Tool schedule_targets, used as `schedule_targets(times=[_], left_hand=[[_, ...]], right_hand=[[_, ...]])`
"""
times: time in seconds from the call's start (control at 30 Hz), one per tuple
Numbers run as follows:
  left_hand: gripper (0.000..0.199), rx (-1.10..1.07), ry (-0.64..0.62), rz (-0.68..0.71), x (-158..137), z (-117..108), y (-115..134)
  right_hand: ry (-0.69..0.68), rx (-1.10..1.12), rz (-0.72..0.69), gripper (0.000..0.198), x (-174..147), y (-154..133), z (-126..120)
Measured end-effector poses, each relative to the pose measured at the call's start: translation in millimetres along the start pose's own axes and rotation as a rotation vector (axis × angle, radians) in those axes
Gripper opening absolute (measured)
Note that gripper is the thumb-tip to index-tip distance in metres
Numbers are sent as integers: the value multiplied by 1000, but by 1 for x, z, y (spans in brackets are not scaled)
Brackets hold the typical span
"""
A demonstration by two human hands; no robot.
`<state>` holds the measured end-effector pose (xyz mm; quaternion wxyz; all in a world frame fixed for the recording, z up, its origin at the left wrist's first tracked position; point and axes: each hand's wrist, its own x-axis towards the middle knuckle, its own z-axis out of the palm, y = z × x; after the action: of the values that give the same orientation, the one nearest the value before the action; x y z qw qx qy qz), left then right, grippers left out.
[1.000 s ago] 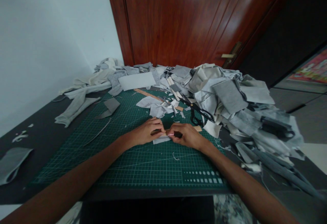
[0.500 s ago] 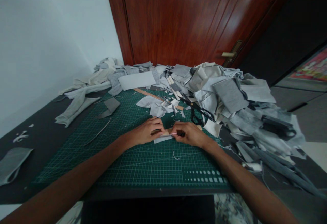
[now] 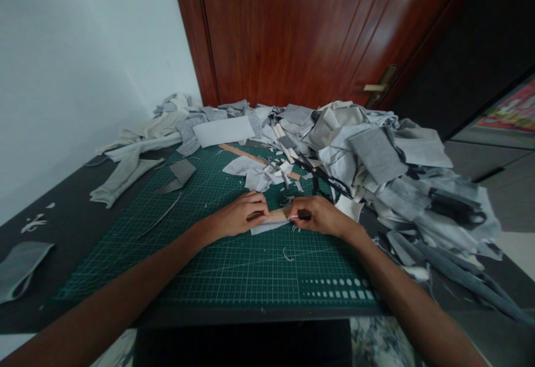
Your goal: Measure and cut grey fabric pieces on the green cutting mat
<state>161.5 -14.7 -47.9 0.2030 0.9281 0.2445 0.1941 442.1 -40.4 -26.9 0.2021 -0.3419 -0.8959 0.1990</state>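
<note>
My left hand (image 3: 246, 215) presses its closed fingertips on the left end of a short wooden strip (image 3: 278, 215), which looks like a ruler. Under the strip lies a pale grey fabric piece (image 3: 267, 228), its lower edge showing. At the strip's right end is my right hand (image 3: 320, 216), fingers pinched around a small thin thing (image 3: 294, 217) with a pinkish-white end; most of it is hidden, so its kind is unclear. Both hands rest low over the green cutting mat (image 3: 225, 272).
Beyond my right hand lie black scissors (image 3: 321, 174). A longer wooden strip (image 3: 238, 152) sits under fabric scraps (image 3: 254, 173). Piled cloth (image 3: 376, 155) fills the back and right of the table, with a dark object (image 3: 455, 208) on it. A folded grey piece (image 3: 25, 266) lies at left.
My right hand has slid to the right along the wooden strip with the small thing, uncovering more of the strip. My left hand has stayed in place.
</note>
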Motion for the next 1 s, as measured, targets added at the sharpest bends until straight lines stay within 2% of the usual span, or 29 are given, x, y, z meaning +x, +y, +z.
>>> schedule_targets(times=[0.43,0.63,0.73,0.87,1.0], left_hand=[[18,17,17,21,0,0,1],[22,4,-18,4,-3,-4,2],[23,-23,-69,-4,-7,-9,2],[25,-7,-103,-28,-12,-14,1],[30,17,-138,-15,-13,-15,1]], right_hand=[[-46,-42,65,7,-7,7,-8],[-67,-67,102,11,-10,7,-14],[-60,-1,112,12,-10,7,-15],[45,152,69,6,-4,2,-3],[93,170,8,9,5,-6,16]])
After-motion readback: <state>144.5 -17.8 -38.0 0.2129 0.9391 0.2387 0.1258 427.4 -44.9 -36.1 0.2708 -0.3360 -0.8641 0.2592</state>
